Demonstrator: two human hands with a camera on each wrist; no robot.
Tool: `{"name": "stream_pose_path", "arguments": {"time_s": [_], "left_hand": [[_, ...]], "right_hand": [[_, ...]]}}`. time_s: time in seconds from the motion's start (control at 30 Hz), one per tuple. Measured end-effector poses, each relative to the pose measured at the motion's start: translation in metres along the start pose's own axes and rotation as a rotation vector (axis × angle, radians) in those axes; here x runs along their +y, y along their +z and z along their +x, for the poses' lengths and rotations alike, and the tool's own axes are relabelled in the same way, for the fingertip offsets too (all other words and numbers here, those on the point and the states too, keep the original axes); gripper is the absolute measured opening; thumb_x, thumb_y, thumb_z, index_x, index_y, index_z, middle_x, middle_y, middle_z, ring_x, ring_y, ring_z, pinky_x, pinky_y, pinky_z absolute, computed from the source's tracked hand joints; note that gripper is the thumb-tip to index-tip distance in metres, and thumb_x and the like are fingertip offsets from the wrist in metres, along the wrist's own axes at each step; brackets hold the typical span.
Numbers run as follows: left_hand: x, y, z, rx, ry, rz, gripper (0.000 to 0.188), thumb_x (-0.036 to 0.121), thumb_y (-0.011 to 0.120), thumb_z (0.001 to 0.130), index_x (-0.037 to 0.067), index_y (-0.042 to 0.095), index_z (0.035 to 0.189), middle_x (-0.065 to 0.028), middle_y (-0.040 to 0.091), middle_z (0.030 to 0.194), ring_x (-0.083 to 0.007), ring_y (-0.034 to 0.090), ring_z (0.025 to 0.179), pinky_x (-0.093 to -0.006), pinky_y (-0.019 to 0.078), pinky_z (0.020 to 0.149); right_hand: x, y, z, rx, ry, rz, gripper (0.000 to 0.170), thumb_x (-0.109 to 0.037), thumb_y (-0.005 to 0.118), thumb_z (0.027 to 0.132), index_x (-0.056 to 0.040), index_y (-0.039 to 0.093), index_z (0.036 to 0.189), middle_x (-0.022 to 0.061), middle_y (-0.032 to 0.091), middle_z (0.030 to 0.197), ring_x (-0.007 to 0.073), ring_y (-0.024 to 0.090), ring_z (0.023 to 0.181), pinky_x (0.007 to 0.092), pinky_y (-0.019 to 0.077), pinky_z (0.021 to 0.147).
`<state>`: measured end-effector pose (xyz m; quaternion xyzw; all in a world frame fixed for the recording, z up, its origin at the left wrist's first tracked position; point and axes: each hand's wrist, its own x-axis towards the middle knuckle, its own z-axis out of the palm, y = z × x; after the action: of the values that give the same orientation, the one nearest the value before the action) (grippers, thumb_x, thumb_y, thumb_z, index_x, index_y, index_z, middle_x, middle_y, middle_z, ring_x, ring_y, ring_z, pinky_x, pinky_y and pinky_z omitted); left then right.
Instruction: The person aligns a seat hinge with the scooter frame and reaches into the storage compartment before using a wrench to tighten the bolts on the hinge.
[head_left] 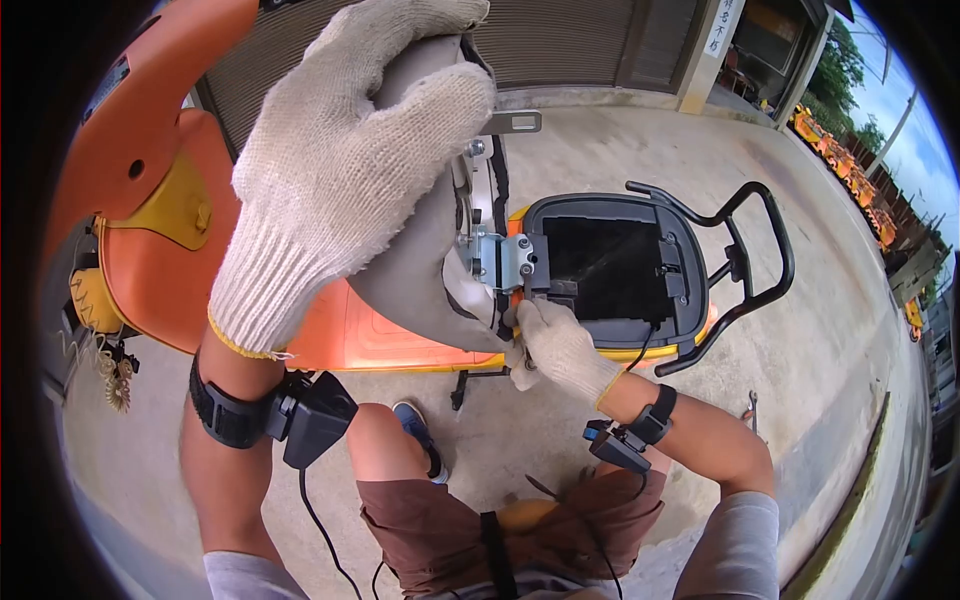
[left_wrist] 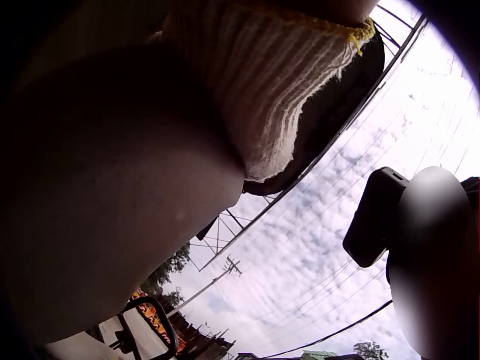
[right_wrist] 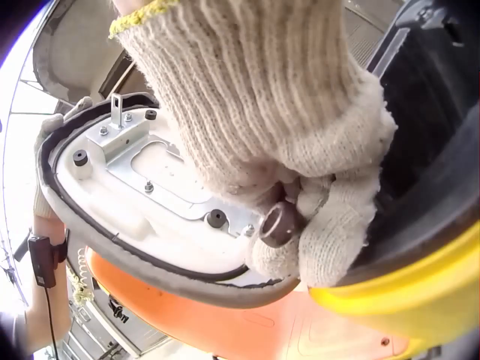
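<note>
My gloved left hand (head_left: 345, 150) grips the upper edge of a grey scooter seat (head_left: 405, 295), which stands tilted up on its hinge. Metal brackets, bolts and black rubber stops show on the seat's white underside (right_wrist: 112, 206) in the right wrist view. Beside the silver hinge (head_left: 517, 262), low at the seat's base, is my gloved right hand (head_left: 562, 350). Its fingers curl round a dark metal tool with a round, hollow, socket-like end (right_wrist: 281, 225); the fist hides the rest. The left wrist view shows mostly forearm, glove cuff (left_wrist: 277, 127) and sky.
Behind the hinge lies the black storage well (head_left: 610, 270) of the orange and yellow scooter (head_left: 390, 335). A black grab rail (head_left: 780, 250) juts out at its rear. A wrench-like tool (head_left: 752, 410) is on the concrete floor at the right.
</note>
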<state>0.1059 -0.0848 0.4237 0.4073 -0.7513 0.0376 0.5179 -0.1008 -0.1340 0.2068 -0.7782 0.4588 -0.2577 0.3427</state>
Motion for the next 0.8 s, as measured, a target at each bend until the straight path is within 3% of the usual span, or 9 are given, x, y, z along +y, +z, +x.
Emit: {"name": "stream_pose_path", "arguments": {"time_s": [0.03, 0.07, 0.13, 0.2, 0.37, 0.47, 0.5, 0.63, 0.8], "left_hand": [[0.002, 0.000, -0.001, -0.003, -0.094, -0.068, 0.043, 0.015, 0.064, 0.093, 0.005, 0.059, 0.135, -0.0094, 0.065, 0.128, -0.0163, 0.063, 0.113, -0.0292, 0.0495, 0.102], [0.003, 0.002, -0.001, -0.006, -0.183, -0.138, 0.044, 0.015, 0.063, 0.094, 0.005, 0.059, 0.136, -0.0096, 0.065, 0.129, -0.0165, 0.063, 0.114, -0.0291, 0.0492, 0.102], [-0.002, 0.002, -0.003, -0.007, -0.156, -0.150, 0.044, 0.016, 0.062, 0.095, 0.005, 0.058, 0.137, -0.0097, 0.065, 0.129, -0.0165, 0.063, 0.115, -0.0292, 0.0494, 0.102], [-0.005, 0.001, -0.004, 0.007, -0.101, -0.188, 0.044, 0.015, 0.061, 0.095, 0.004, 0.057, 0.137, -0.0098, 0.065, 0.130, -0.0165, 0.063, 0.116, -0.0294, 0.0496, 0.102], [0.000, -0.001, -0.004, -0.010, -0.125, -0.125, 0.044, 0.015, 0.060, 0.094, 0.002, 0.057, 0.137, -0.0097, 0.064, 0.130, -0.0166, 0.063, 0.116, -0.0302, 0.0488, 0.103], [0.001, 0.000, -0.003, -0.018, -0.143, -0.135, 0.045, 0.016, 0.060, 0.094, 0.002, 0.056, 0.137, -0.0096, 0.064, 0.131, -0.0169, 0.062, 0.118, -0.0303, 0.0475, 0.105], [0.002, 0.000, -0.003, -0.017, -0.134, -0.160, 0.045, 0.016, 0.060, 0.094, 0.002, 0.056, 0.137, -0.0095, 0.064, 0.131, -0.0171, 0.061, 0.118, -0.0304, 0.0470, 0.105], [0.003, -0.001, -0.002, -0.016, -0.139, -0.096, 0.045, 0.015, 0.060, 0.094, 0.003, 0.057, 0.137, -0.0097, 0.063, 0.132, -0.0179, 0.061, 0.119, -0.0304, 0.0464, 0.105], [0.001, -0.001, -0.004, 0.013, -0.155, -0.132, 0.046, 0.016, 0.061, 0.092, 0.003, 0.058, 0.136, -0.0103, 0.064, 0.132, -0.0182, 0.061, 0.118, -0.0310, 0.0466, 0.106]], "right_hand": [[0.005, 0.007, 0.001, 0.101, -0.240, -0.202, 0.042, -0.029, 0.035, 0.104, 0.0018, 0.064, 0.104, 0.0148, 0.067, 0.075, 0.0207, 0.066, 0.066, 0.0346, 0.0536, 0.068], [0.012, 0.005, -0.004, 0.109, -0.228, -0.199, 0.042, -0.029, 0.035, 0.104, 0.0018, 0.064, 0.104, 0.0148, 0.067, 0.075, 0.0207, 0.066, 0.066, 0.0346, 0.0536, 0.068], [-0.028, -0.026, -0.007, -0.234, 0.362, 0.444, 0.042, -0.029, 0.034, 0.105, 0.0021, 0.061, 0.112, 0.0132, 0.067, 0.076, 0.0190, 0.065, 0.064, 0.0329, 0.0528, 0.067], [-0.027, -0.044, -0.004, -0.282, 0.322, 0.518, 0.041, -0.028, 0.036, 0.105, 0.0027, 0.060, 0.120, 0.0103, 0.068, 0.077, 0.0158, 0.063, 0.059, 0.0292, 0.0510, 0.061], [-0.036, -0.091, 0.021, -0.133, 0.040, 0.201, 0.035, -0.023, 0.046, 0.104, 0.0016, 0.059, 0.125, 0.0064, 0.069, 0.083, 0.0080, 0.063, 0.067, 0.0252, 0.0511, 0.063], [-0.010, -0.107, 0.056, -0.050, -0.289, -0.461, 0.033, -0.030, 0.049, 0.102, -0.0048, 0.069, 0.108, 0.0142, 0.070, 0.088, 0.0271, 0.065, 0.072, 0.0383, 0.0522, 0.072], [-0.020, -0.111, 0.060, -0.098, -0.132, -0.460, 0.040, -0.040, 0.053, 0.098, -0.0054, 0.073, 0.094, 0.0181, 0.068, 0.085, 0.0346, 0.062, 0.071, 0.0429, 0.0511, 0.073], [-0.044, -0.116, 0.071, -0.245, 0.063, -0.639, 0.051, -0.051, 0.064, 0.089, -0.0023, 0.075, 0.079, 0.0160, 0.066, 0.068, 0.0318, 0.062, 0.067, 0.0416, 0.0507, 0.071], [-0.045, -0.117, 0.085, -0.321, 0.027, -0.707, 0.050, -0.053, 0.067, 0.085, -0.0035, 0.076, 0.089, 0.0164, 0.071, 0.083, 0.0330, 0.067, 0.079, 0.0408, 0.0528, 0.077]]}}
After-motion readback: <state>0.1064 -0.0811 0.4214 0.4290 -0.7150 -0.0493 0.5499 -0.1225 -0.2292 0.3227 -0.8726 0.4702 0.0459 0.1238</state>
